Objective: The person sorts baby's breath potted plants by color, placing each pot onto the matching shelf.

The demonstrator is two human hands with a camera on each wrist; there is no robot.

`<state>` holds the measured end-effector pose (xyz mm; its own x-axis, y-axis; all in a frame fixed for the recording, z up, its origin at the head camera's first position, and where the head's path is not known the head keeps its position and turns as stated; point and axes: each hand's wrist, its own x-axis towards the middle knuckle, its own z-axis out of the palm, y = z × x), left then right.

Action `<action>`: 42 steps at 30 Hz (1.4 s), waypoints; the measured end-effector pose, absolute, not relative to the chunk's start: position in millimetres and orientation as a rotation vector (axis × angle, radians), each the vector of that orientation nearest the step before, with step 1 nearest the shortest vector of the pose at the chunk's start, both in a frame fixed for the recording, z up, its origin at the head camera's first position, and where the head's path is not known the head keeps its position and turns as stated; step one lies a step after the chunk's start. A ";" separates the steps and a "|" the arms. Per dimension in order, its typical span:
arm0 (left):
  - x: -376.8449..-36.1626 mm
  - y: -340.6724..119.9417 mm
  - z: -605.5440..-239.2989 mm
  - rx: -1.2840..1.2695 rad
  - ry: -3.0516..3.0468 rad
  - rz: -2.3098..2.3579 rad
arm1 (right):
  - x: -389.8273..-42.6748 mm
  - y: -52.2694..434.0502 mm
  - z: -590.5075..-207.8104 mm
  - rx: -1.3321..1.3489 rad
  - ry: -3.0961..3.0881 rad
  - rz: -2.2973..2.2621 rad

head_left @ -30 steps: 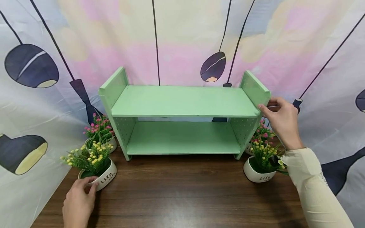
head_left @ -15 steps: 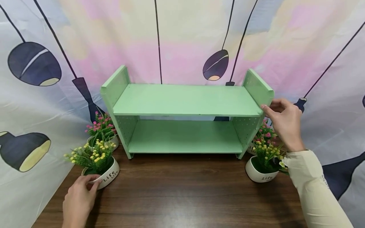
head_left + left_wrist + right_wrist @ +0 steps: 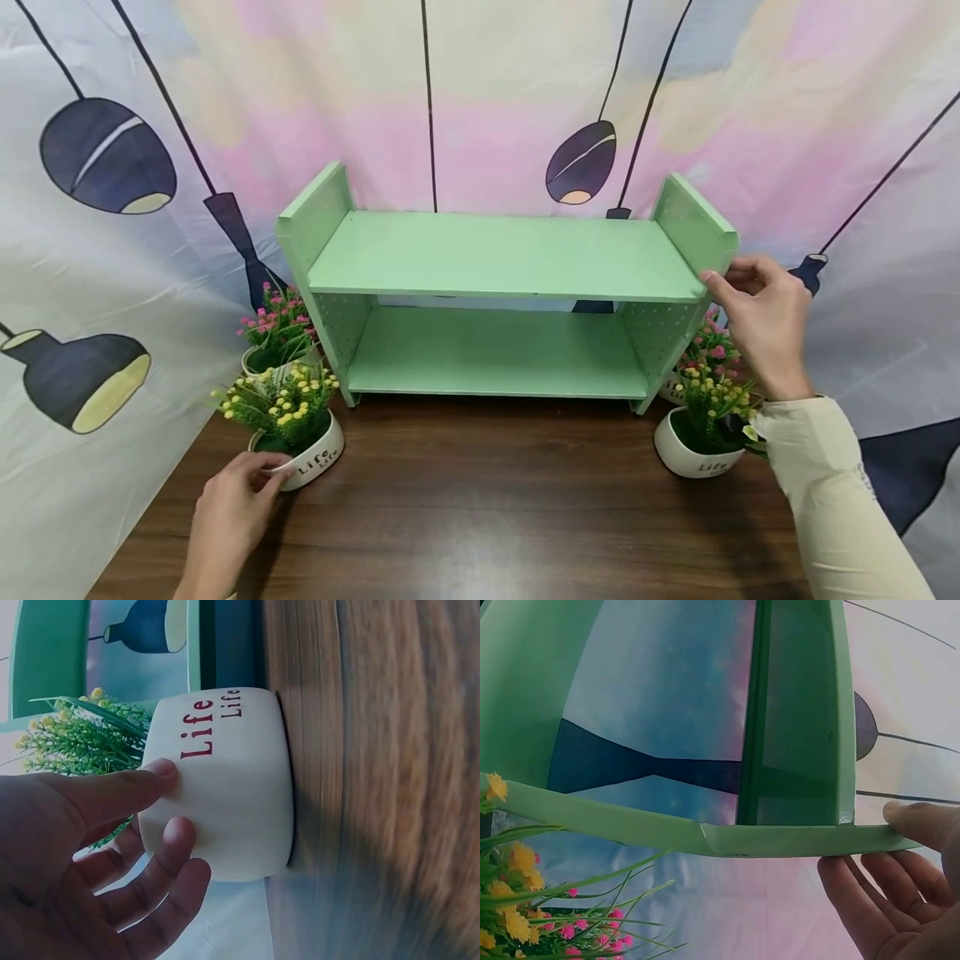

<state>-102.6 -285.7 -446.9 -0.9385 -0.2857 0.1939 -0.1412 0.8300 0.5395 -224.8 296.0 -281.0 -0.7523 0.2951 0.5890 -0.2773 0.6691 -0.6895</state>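
Note:
My left hand (image 3: 238, 508) pinches the near rim of a white oval flowerpot (image 3: 315, 454) lettered "Life", which bears yellow artificial flowers (image 3: 281, 400). In the left wrist view the thumb lies on the outer wall of the flowerpot (image 3: 232, 787), whose base is at the wooden table. My right hand (image 3: 768, 317) grips the right side panel of a green two-tier shelf (image 3: 495, 254), thumb inside and fingers outside. The right wrist view shows that side panel (image 3: 780, 841) between thumb and fingers. Both tiers of the shelf are bare.
A pot with pink flowers (image 3: 277, 333) stands behind the left pot. At the right stand another white pot (image 3: 697, 450) with yellow flowers and a pink-flowered one (image 3: 716, 346) behind it. Brown wooden table (image 3: 480, 492) in front; a lamp-printed curtain (image 3: 495, 100) hangs behind.
My left hand and the yellow-flowered flowerpot have shifted right, closer to the shelf's left side. My right hand keeps its grip on the shelf panel. The whole view has drifted slightly.

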 end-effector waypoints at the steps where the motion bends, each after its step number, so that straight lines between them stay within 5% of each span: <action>1: -102.9 -283.8 -446.2 0.309 -2.743 -0.784 | -225.0 297.0 -280.5 -0.021 -2.179 1.053; 42: -115.8 -217.6 -444.4 -0.159 -2.762 -0.880 | -225.4 297.6 -284.1 0.009 -2.164 1.031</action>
